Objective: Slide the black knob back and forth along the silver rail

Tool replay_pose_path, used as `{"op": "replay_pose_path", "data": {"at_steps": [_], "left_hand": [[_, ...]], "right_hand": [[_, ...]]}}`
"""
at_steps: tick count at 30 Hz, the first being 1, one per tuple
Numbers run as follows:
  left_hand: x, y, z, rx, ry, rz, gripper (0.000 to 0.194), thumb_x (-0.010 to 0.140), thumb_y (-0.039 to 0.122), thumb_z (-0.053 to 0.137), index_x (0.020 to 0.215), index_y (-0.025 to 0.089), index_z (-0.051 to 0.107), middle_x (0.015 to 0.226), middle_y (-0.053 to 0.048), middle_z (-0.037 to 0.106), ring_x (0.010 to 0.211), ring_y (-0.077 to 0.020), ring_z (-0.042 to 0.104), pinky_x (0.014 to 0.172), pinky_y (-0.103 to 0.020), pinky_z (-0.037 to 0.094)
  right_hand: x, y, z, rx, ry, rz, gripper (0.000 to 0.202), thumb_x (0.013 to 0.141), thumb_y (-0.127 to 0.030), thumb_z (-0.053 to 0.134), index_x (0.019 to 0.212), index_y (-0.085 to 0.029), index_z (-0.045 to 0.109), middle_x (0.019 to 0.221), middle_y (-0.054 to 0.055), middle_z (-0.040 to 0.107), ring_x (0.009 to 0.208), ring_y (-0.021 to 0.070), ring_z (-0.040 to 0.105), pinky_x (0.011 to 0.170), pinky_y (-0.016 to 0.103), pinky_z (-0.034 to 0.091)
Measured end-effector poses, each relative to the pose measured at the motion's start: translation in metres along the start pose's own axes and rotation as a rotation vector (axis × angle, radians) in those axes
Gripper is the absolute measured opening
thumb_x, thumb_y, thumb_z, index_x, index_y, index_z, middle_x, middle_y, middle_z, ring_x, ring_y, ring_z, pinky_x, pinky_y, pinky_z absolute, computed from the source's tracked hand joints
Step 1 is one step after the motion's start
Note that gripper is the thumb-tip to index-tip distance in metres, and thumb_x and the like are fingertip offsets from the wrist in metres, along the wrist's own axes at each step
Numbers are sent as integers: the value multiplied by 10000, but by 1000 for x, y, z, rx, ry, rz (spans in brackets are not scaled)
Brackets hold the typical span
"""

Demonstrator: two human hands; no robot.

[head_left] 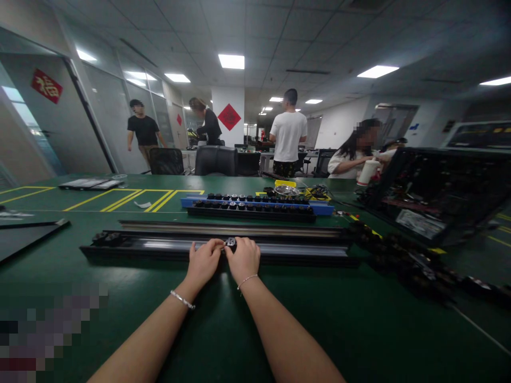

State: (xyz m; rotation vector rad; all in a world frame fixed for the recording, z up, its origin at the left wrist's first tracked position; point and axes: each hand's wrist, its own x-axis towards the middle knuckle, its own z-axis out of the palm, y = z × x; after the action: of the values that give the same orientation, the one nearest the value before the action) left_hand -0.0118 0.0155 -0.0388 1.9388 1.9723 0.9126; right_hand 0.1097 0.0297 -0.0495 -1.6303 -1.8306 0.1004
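My left hand (204,260) and my right hand (244,259) meet over a long black channel rail (159,254) lying crosswise on the table. Between their fingertips is a small black round part (231,242) with a lighter face. My right fingers curl round its right side, while my left thumb and forefinger pinch at its left edge. Several similar black parts (107,239) sit in the left end of the rail. Just behind lies a second long dark rail (239,227). Fine detail of the held part is too small to make out.
Farther back, a blue tray (325,208) and a black strip (255,213) carry rows of black parts. A metal bowl (286,190) stands behind them. Dark clustered parts (411,263) and a large open black case (443,197) occupy the right. Several people are beyond the table.
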Motion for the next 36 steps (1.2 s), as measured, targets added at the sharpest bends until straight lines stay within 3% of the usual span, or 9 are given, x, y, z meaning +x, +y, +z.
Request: {"op": "replay_pose_path", "data": {"at_steps": [3,8,11,17,36], "left_hand": [[0,-1,1,29,-30,29,308,857,244,309,996,287,581,1075,27,675,1050,-176,573,1084,-542,37],[-1,-5,4,145,53,204,323,846,268,358,1067,231,591,1171,-33,629,1129,-188,512,1071,-418,241],[-3,-8,8,273,111,280,370,857,301,369,1158,221,569,1318,-57,521,1257,-217,402,1088,-443,205],[-5,-15,12,410,51,303,446,884,354,309,1272,239,494,1385,-49,438,1301,-232,353,1099,-477,160],[-5,-17,12,379,74,307,433,888,381,331,1262,252,507,1369,-43,459,1269,-226,403,1081,-451,229]], "right_hand": [[0,1,-1,-18,13,14,283,803,-393,524,985,-199,620,983,92,622,978,236,505,847,355,329],[0,3,-4,-30,45,23,242,798,-366,513,935,-197,618,953,86,621,956,235,505,844,360,327],[0,6,-6,-47,54,33,240,795,-354,506,932,-188,613,959,96,617,956,237,502,848,364,324],[0,12,-9,-62,76,83,236,785,-331,510,934,-180,615,951,108,615,949,240,503,833,359,329],[1,39,-35,-128,72,141,213,776,-314,504,890,-183,627,916,99,618,926,245,517,803,357,338]]}}
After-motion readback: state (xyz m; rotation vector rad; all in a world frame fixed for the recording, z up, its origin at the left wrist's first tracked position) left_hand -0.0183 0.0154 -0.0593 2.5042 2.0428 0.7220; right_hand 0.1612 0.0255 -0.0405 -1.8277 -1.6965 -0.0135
